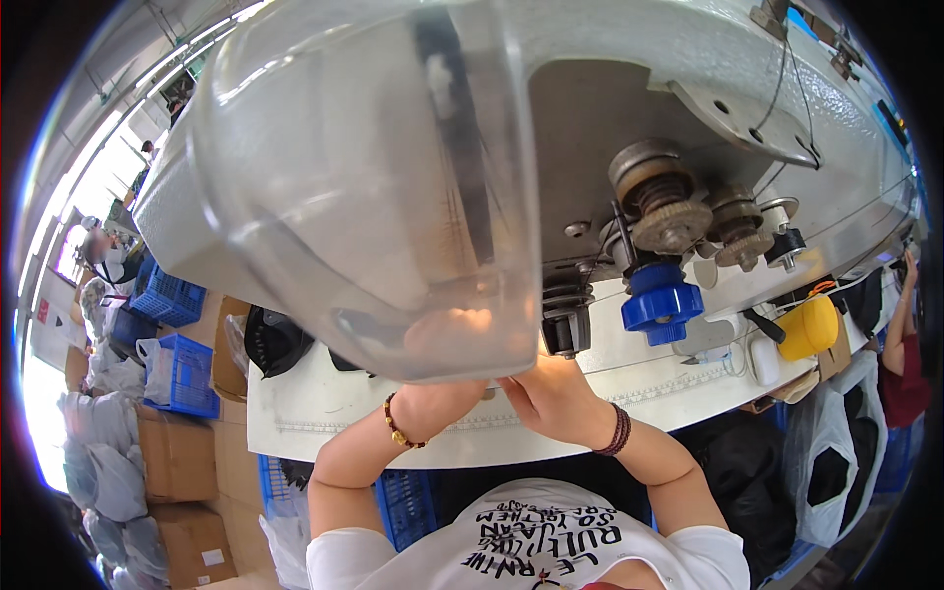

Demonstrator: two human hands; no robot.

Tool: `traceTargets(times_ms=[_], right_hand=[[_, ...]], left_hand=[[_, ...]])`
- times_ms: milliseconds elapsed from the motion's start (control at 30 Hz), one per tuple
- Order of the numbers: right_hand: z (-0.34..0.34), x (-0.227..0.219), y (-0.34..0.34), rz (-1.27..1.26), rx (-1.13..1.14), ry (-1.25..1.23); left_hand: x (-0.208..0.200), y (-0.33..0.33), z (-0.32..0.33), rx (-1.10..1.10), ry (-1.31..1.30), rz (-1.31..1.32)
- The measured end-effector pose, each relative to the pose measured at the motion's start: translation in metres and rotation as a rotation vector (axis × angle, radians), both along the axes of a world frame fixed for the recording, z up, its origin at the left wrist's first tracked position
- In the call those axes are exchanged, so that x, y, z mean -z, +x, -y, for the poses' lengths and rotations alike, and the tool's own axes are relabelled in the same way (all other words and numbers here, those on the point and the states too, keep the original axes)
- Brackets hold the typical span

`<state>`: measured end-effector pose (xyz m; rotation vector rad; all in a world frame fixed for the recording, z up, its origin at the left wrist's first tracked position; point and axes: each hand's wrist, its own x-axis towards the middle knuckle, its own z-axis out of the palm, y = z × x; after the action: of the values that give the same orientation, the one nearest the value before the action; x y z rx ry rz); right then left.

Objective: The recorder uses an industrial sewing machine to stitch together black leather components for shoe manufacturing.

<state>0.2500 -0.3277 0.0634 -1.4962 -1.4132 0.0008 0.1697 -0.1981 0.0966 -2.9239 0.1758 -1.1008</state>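
A large pale sewing machine [610, 29] fills the upper middle, with a clear plastic guard [374, 216] hanging at its front. Under the guard's lower edge, my left hand [438, 405] reaches in over the white table [334, 418]; its fingers show only as a blur through the plastic. Close beside it, my right hand [562, 401] lies below the machine head with its thumb toward the left hand. The right fingertips are hidden behind the guard and a dark knob [566, 329]. Whatever lies between the hands cannot be made out.
Metal tension dials [674, 221] and a blue knob [662, 300] jut from the machine above my right hand. A yellow container [808, 327] stands at the table's right. Blue crates [182, 374] and cardboard boxes [177, 452] are on the left. Another person's arm [900, 315] shows far right.
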Motion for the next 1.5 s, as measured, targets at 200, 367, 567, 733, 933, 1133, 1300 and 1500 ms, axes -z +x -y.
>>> traceTargets(times_ms=[200, 367, 567, 733, 933, 1133, 1300, 1500], right_hand=[[0.006, -0.008, 0.002, -0.001, -0.073, -0.020], [0.022, -0.032, 0.021, -0.035, -0.051, -0.376], [0.004, -0.007, 0.058, 0.237, 0.083, -0.048], [-0.001, 0.001, 0.059, 0.223, 0.097, 0.000], [0.002, -0.016, 0.045, 0.492, 0.189, -0.047], [0.004, -0.016, 0.039, 0.478, 0.220, -0.014], [0.001, -0.007, 0.027, 0.467, 0.271, -0.072], [-0.006, 0.003, 0.030, 0.346, 0.253, -0.062]], left_hand=[[-0.007, -0.005, 0.010, -0.018, 0.094, 0.005], [0.004, -0.010, 0.013, -0.107, 0.034, 0.016], [0.013, -0.006, 0.014, -0.087, 0.038, 0.075], [0.008, -0.004, 0.011, -0.028, 0.127, 0.125], [0.002, -0.009, 0.005, -0.086, 0.016, 0.015], [-0.007, -0.011, 0.000, -0.021, -0.001, -0.079], [-0.013, -0.007, -0.013, 0.050, -0.131, -0.108], [-0.007, -0.004, -0.022, 0.098, -0.145, -0.032]])
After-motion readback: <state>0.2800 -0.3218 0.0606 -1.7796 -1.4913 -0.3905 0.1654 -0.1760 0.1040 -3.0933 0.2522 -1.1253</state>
